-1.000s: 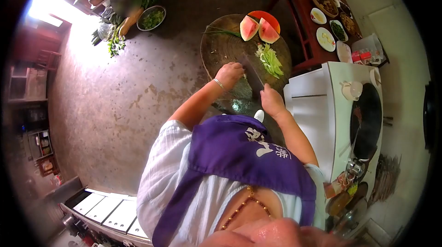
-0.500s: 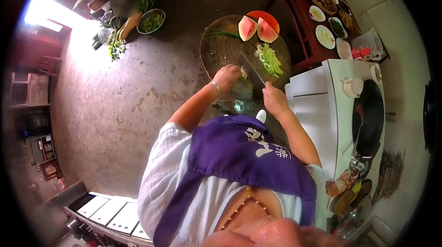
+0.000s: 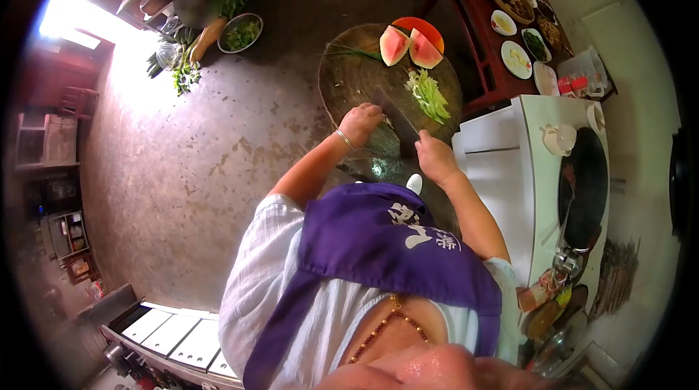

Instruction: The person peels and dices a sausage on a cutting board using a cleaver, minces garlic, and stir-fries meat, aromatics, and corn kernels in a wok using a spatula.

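My right hand (image 3: 437, 158) grips the handle of a kitchen knife (image 3: 398, 119), its dark broad blade pointing away from me over a round wooden chopping block (image 3: 346, 73). Close to the blade, my left hand (image 3: 362, 124) has its fingers curled down on the block; whatever they hold is mostly hidden, with only small pale bits near the fingertips. A pile of sliced light-green vegetable (image 3: 428, 97) lies right of the knife. Behind it are two watermelon wedges (image 3: 395, 46), partly in front of an orange-red plate (image 3: 429, 27).
A red-brown table (image 3: 473, 8) at upper right bears several dishes of food. The white stove counter (image 3: 531, 164) with a black wok (image 3: 585, 179) stands close on my right. A metal bowl of greens (image 3: 241, 33) and loose vegetables (image 3: 186, 77) are on the floor at upper left.
The knife blade has shifted slightly toward my left fingers and tilted, showing more of its broad side. The small pale piece by those fingers is less visible. Both hands stay nearly in place.
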Demonstrator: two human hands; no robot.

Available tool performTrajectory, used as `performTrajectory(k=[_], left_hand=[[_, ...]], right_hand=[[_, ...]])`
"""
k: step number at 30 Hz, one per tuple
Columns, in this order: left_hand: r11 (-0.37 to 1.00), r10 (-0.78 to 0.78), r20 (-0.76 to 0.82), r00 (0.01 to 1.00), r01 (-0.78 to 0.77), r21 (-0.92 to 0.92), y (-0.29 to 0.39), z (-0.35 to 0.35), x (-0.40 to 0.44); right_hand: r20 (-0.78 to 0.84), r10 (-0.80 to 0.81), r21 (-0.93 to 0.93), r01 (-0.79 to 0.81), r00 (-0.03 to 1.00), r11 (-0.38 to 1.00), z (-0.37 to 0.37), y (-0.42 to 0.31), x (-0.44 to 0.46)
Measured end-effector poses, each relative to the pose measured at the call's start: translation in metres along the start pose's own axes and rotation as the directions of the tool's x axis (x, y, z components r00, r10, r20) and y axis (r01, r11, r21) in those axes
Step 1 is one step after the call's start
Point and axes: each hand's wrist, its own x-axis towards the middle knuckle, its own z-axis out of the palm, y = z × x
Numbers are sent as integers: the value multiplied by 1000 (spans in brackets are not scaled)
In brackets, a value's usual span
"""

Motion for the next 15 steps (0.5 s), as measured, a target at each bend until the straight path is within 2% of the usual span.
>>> performTrajectory(k=[3, 13, 15], left_hand=[[1000, -6, 22, 1000, 6, 2, 3, -4, -2], [1000, -14, 28, 1000, 14, -10, 7, -7, -1], [1000, -7, 9, 1000, 7, -22, 6, -7, -2]], right_hand=[[3, -35, 49, 35, 999, 998, 6, 4, 2], [36, 35, 87, -38, 999, 995, 13, 10, 4], [-16, 16, 138, -14, 1000, 990, 14, 16, 2]])
